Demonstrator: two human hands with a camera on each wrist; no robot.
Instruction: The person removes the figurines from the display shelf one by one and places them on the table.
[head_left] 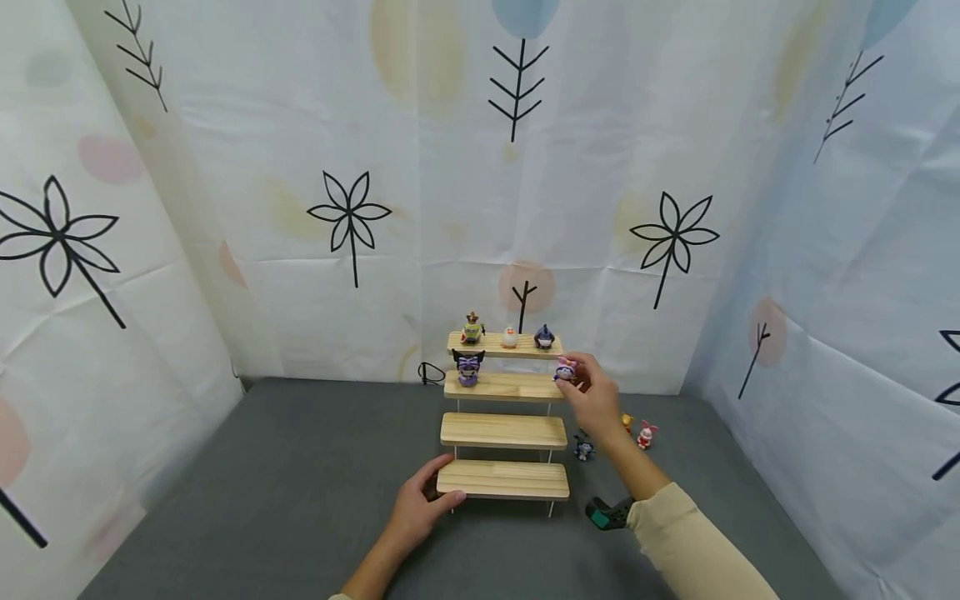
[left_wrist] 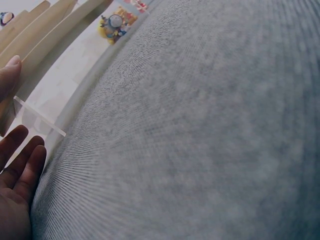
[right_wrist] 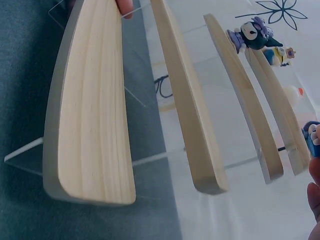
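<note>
No text, label, brand, number or sign is showing legibly in any of the three views.
</note>
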